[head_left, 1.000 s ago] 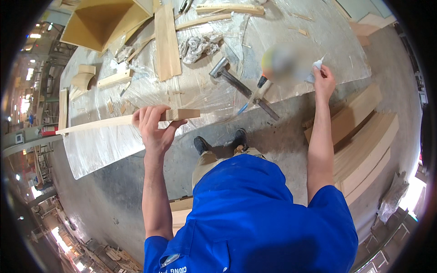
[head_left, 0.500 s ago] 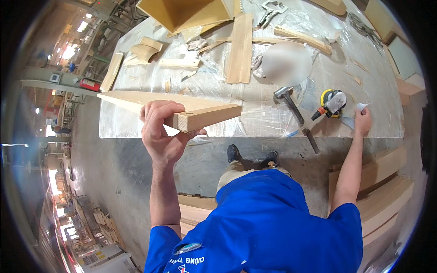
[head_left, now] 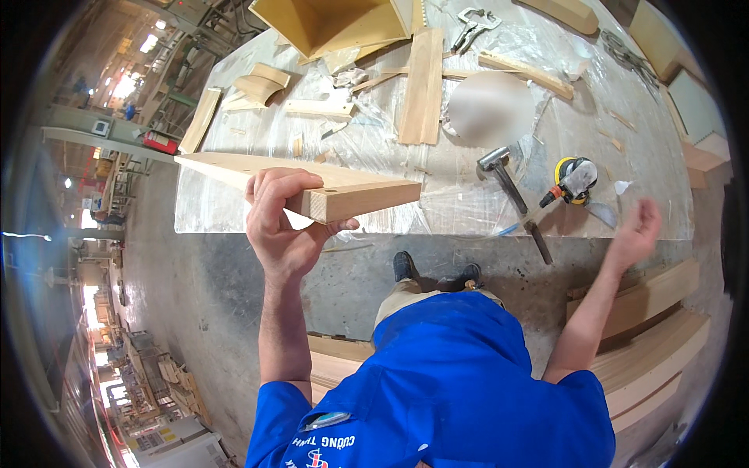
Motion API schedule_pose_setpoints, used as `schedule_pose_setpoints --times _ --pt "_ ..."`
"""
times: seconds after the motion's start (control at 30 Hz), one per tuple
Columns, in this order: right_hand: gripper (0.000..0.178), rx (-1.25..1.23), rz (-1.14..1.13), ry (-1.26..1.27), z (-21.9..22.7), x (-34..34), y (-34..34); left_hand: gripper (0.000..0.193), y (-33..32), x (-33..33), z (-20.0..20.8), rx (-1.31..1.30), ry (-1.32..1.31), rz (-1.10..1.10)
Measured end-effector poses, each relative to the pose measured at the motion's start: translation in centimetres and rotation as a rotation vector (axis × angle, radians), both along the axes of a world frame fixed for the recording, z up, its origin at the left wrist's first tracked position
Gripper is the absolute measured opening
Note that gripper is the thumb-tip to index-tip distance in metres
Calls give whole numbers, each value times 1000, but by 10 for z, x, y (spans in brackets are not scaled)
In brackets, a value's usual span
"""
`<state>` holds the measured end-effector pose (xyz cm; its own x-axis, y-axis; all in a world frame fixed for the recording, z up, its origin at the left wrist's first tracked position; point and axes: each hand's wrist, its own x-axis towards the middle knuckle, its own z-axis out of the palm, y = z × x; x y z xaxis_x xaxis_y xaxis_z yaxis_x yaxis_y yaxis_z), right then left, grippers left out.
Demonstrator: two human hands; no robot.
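Observation:
My left hand (head_left: 285,222) is wrapped round the near corner of a pale wooden board (head_left: 367,199), with fingers on top and thumb beneath. The board has a small round hole by that corner and stretches away to the far left over the table. My right hand (head_left: 636,234) hovers off the table's front edge at the right, slightly blurred, its fingers stretched upward with nothing seen in them. Just beyond it lies a small white scrap (head_left: 622,187). Left of that scrap sits a yellow and black disc sander (head_left: 576,179).
A hammer (head_left: 511,191) juts over the front edge of the plastic-covered table (head_left: 234,210). Wood strips, a flat plank (head_left: 421,86), a locking clamp (head_left: 474,30) and an open wooden box (head_left: 335,27) lie farther back. Stacked boards (head_left: 655,351) stand low at the right.
My right hand has let go of the white scrap, which stays on the table, and has drawn back toward me. My left hand still holds the board.

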<state>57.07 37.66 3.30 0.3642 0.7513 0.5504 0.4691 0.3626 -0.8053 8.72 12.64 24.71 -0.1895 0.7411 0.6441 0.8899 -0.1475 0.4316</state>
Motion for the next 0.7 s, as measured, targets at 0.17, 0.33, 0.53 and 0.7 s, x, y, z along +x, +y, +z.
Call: schedule_pose_setpoints --times 0.17,0.33,0.53,0.7 --pt "82 88 881 -217 72 -199 -94 63 -2 0 -2 -5 0 -25" --pt "91 80 1172 -177 78 -311 -129 62 -1 -3 -3 -65 51 -74" --pt "42 -37 1108 22 69 -337 -160 78 -15 -36 14 -264 38 -229" --pt "40 -283 1054 224 57 -331 -196 93 -39 -227 12 -269 149 -160"
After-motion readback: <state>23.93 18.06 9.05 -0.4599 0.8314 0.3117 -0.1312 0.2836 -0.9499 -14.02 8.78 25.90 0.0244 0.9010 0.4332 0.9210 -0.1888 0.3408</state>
